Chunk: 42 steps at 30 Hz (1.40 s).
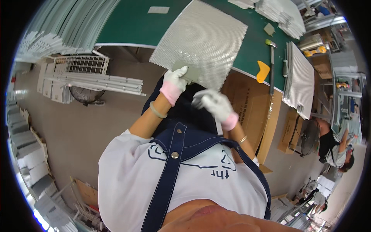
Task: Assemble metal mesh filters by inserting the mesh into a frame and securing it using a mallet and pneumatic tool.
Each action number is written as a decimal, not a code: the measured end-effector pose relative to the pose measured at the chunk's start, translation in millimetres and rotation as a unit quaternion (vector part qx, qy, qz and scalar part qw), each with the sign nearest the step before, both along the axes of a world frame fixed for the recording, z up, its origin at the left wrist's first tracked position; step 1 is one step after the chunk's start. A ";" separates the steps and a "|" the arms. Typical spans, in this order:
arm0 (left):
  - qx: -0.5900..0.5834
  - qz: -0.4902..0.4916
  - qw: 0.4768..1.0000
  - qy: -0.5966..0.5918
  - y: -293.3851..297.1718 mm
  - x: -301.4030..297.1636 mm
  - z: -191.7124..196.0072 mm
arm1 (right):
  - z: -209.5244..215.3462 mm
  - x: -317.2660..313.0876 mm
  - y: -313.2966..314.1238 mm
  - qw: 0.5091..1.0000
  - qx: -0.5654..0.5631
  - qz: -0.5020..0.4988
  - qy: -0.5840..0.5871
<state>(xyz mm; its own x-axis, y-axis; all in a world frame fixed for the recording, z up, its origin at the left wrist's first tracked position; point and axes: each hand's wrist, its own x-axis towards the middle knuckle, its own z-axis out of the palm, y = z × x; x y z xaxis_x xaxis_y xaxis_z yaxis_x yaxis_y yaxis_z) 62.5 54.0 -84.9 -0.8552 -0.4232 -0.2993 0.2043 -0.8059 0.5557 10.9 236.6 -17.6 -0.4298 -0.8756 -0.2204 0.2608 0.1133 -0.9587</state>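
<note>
A silvery honeycomb-textured panel [205, 36] lies tilted across the green table, its near corner reaching past the edge toward me. My left hand [174, 83], in a white glove with a pink cuff, is closed on a thin grey-green square pad [188, 70], thumb on top, against the panel's near edge. My right hand [215, 105], gloved the same way, hovers just below the panel's near corner, apart from it. Motion smears its fingers, so I cannot tell whether they hold anything.
On the green table [129, 23] lie a hammer [271, 58], a yellow curved piece [263, 72] and another grey-green pad [269, 29]. A stack of textured panels [300, 77] stands at right. Below is a cardboard box [247, 104]; a rack of white rods [96, 81] is left.
</note>
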 end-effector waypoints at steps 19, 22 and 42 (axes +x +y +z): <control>-0.028 0.168 0.982 -0.085 18.7 -14.7 2.3 | -10.5 -105.6 -129.9 0.543 0.050 0.166 0.822; -0.018 0.150 0.986 -0.068 17.5 -14.2 4.5 | -12.8 -107.0 -129.4 0.541 0.047 0.162 0.824; 0.063 0.053 0.997 -0.001 23.6 -16.7 3.5 | -14.2 -121.5 -119.8 0.569 0.007 0.192 0.800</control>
<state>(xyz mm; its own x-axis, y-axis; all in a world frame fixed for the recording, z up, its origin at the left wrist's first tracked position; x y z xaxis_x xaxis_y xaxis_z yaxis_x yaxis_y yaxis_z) 45.8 77.5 -81.5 -0.8068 -0.4709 -0.3570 0.2916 -0.8427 0.4526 -110.6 116.9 -31.8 0.1315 -0.9757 0.1753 -0.9903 -0.1213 0.0677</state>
